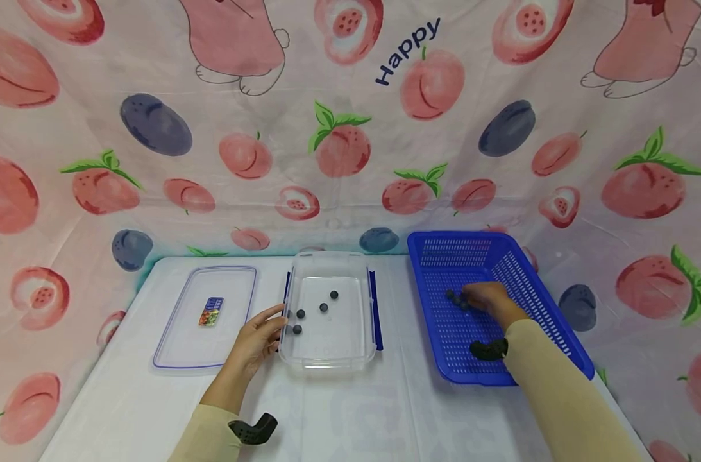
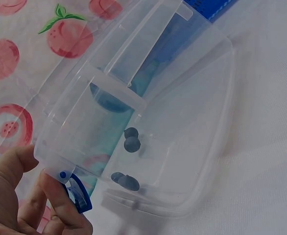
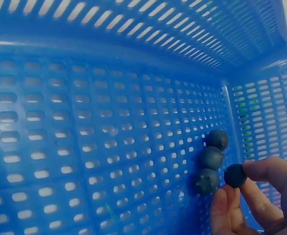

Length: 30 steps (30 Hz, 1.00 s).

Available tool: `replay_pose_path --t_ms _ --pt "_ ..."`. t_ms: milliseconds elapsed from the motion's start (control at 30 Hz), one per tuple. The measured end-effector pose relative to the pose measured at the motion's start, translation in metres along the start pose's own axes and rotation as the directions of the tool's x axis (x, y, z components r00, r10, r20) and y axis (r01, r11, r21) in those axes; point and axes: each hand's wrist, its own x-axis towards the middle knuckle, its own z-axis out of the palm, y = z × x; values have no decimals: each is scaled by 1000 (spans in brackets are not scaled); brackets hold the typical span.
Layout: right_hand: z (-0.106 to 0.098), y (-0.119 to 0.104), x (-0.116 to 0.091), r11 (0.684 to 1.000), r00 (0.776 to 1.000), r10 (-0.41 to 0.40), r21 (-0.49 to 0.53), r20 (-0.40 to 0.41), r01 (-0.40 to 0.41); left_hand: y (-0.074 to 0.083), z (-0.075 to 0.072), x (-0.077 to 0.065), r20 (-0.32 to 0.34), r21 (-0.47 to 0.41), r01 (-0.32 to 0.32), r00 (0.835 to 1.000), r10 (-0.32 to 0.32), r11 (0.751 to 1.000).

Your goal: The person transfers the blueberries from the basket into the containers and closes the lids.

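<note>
My left hand (image 1: 254, 341) holds the left rim of a clear plastic box (image 1: 327, 362), its thumb and fingers at the edge beside a blue latch (image 2: 78, 193) in the left wrist view. Several blueberries (image 1: 324, 307) lie scattered on the box floor, mostly in its left half. My right hand (image 1: 486, 299) reaches down into a blue slotted basket (image 1: 437, 346). Between thumb and fingertips it pinches one blueberry (image 3: 235, 175), close over the basket floor. Three more blueberries (image 3: 211, 159) sit in a touching row just beside it.
A clear lid (image 1: 179, 350) with a blue seal and a fruit-picture label (image 1: 211, 312) lies flat on the white tablecloth, left of the box. Blue latch flaps (image 1: 376, 314) hang open along the box's sides. A fruit-print cloth (image 1: 338, 212) rises behind the table.
</note>
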Motion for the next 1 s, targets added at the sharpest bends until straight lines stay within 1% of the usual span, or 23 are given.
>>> replay_pose_path --t_ms 33,100,133,167,267,433,633,700,833,1000 --pt "-2 0 0 1000 1000 -6 15 7 6 0 0 0 -2 -2 1 1000 -1 1000" --pt "-2 -3 -3 1000 1000 -12 18 -16 12 0 0 0 -6 1 5 1000 -5 1000" --pt "-2 -6 -6 1000 1000 -16 12 -22 16 0 0 0 -7 2 6 1000 -6 1000" --pt "2 -12 -14 1000 999 -3 -11 -51 2 0 0 1 -11 1 10 1000 -10 1000" --pt "3 -20 -24 1000 999 3 10 -51 -2 0 1 1 -11 6 13 1000 -13 1000" --pt "4 -31 -33 998 999 12 65 30 -14 0 1 2 -5 8 16 1000 -15 1000" --pt "8 -40 -46 989 992 -23 150 127 3 2 0 0 -3 6 15 1000 -15 1000" --pt "9 -42 -50 990 988 -34 144 152 12 2 -1 0 -4 2 17 1000 -17 1000" --pt "13 -44 -56 994 978 -65 94 197 47 1 -1 0 -2 -1 12 1000 -12 1000" --pt "17 -47 -65 991 964 -123 77 234 108 1 -1 -3 19 -21 -34 999 34 999"
